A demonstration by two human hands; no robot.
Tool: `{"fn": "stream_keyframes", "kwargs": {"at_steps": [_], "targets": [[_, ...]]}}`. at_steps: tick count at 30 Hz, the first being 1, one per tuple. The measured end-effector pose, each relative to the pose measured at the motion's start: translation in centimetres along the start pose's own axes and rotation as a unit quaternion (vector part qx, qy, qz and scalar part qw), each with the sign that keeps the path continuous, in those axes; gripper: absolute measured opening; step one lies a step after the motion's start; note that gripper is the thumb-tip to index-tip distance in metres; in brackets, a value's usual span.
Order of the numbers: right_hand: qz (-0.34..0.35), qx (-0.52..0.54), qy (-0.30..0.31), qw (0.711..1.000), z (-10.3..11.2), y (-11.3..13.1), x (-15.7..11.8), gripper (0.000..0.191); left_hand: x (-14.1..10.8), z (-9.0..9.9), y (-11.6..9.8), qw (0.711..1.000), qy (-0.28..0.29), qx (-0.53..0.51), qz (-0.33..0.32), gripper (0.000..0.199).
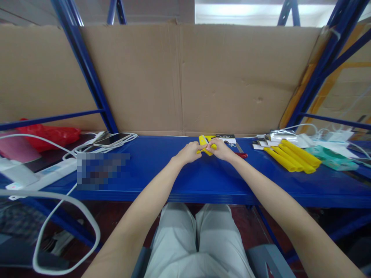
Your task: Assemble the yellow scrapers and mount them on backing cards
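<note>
At the back middle of the blue table, my left hand (190,152) and my right hand (221,150) meet over a small yellow piece (203,139). The fingers of both hands are closed and pinch it from either side. It looks thin and flexible, perhaps sheet material, but its exact kind is partly hidden by my fingers. Just behind my right hand lies a black-and-white card or packet (231,139). A red-handled tool (242,155) shows beside my right wrist, mostly covered.
Several yellow rolled tubes (292,156) lie on the blue table (156,173) at right, beside a green plastic bag (333,158) and white boxes. At left are a phone (113,139), white cables, a power strip (55,173) and a red bag (52,137). Cardboard (182,77) walls the back.
</note>
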State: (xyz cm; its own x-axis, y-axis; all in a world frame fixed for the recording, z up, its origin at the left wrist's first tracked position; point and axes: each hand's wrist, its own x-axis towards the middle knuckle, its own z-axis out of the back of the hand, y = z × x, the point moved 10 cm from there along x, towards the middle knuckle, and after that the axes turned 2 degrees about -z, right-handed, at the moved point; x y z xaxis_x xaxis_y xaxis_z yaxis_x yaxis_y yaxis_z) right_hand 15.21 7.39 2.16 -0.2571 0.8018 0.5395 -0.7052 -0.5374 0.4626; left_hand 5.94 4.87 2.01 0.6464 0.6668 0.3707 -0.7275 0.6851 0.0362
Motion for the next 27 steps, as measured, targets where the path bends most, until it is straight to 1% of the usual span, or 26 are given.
{"fn": "stream_keyframes", "kwargs": {"at_steps": [2,5,7,10,13,15,18,20,21,24,27], "targets": [[0.001,0.005,0.004,1.0,0.0,-0.1,0.0,0.01,0.0,-0.1,0.0,1.0,-0.002,-0.001,-0.005,0.05],[-0.018,0.022,-0.003,1.0,0.0,-0.8,0.0,0.009,0.0,-0.1,-0.1,1.0,-0.003,-0.003,-0.009,0.05],[-0.038,0.043,-0.013,0.998,0.1,-1.4,0.0,0.015,0.0,-0.1,-0.1,1.0,-0.006,-0.007,-0.01,0.049],[-0.059,0.094,-0.033,0.993,0.4,-1.9,0.0,0.023,0.1,0.2,0.2,1.0,-0.019,-0.013,0.0,0.048],[-0.092,0.158,-0.048,0.982,0.8,-2.3,-0.2,0.024,0.2,0.7,0.9,0.999,-0.041,-0.021,0.019,0.048],[-0.134,0.205,-0.032,0.969,0.6,-2.6,-0.4,0.02,0.2,1.0,1.3,0.998,-0.054,-0.024,0.031,0.049],[-0.188,0.278,0.043,0.941,-0.8,-2.3,-1.0,0.013,0.1,1.3,1.8,0.997,-0.062,-0.023,0.046,0.047],[-0.202,0.312,0.073,0.925,-1.3,-1.7,-1.4,0.01,0.0,1.5,1.8,0.996,-0.063,-0.019,0.053,0.047],[-0.205,0.324,0.074,0.921,-1.2,-1.6,-1.4,0.009,-0.1,1.6,1.7,0.996,-0.063,-0.016,0.056,0.046],[-0.222,0.341,0.042,0.913,-0.6,-1.7,-1.5,0.006,-0.5,1.6,1.4,0.997,-0.049,-0.005,0.062,0.049],[-0.241,0.34,0.01,0.909,0.0,-2.4,-1.6,0.006,-0.7,0.9,0.6,0.999,-0.015,0.004,0.046,0.059]]}}
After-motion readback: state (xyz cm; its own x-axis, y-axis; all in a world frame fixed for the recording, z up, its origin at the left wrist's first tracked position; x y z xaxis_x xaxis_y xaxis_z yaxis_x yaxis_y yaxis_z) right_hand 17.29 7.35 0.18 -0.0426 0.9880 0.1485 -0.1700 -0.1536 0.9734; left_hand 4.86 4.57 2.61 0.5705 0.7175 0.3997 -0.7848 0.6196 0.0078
